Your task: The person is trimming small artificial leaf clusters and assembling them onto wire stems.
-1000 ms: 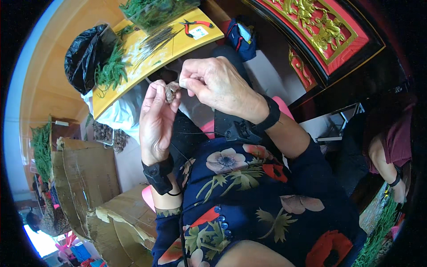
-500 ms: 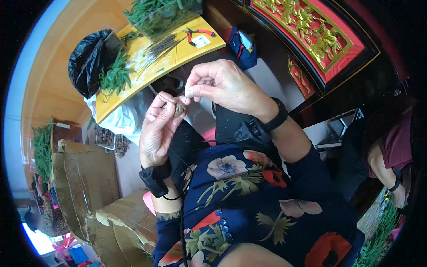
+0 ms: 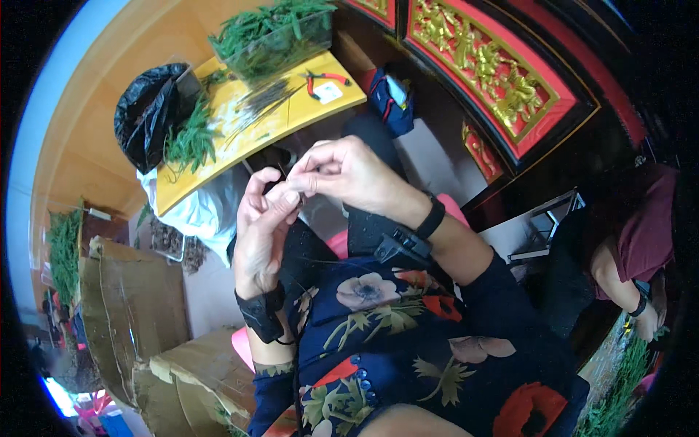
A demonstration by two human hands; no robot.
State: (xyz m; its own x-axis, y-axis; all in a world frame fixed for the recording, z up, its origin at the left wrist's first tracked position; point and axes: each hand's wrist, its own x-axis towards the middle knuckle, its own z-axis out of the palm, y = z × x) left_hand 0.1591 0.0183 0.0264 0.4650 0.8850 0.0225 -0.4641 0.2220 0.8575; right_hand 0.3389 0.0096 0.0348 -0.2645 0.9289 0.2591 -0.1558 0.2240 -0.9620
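My left hand (image 3: pixel 261 233) and my right hand (image 3: pixel 349 178) meet above my lap, fingertips touching. The left thumb and fingers close on a small brown piece (image 3: pixel 300 202), which looks like a little pine cone; most of it is hidden behind the fingers. My right thumb and forefinger pinch right against the left fingertips, and what they hold is too small to make out. Beyond my hands, a yellow table (image 3: pixel 320 111) carries thin dark wires (image 3: pixel 258 105), red-handled pliers (image 3: pixel 328 76) and green artificial sprigs (image 3: pixel 191 144).
A clear box (image 3: pixel 291 51) of greenery stands at the table's back, with a black plastic bag (image 3: pixel 144 116) at its left. Cardboard boxes (image 3: pixel 131 306) sit to my left. A carved red-and-gold panel (image 3: pixel 488 65) rises at right, and another person's hand (image 3: pixel 646 324) shows at the right edge.
Both hands have come lower and closer together. The right fingertips now press onto the left ones, covering most of the brown piece that showed before. My view has shifted slightly.
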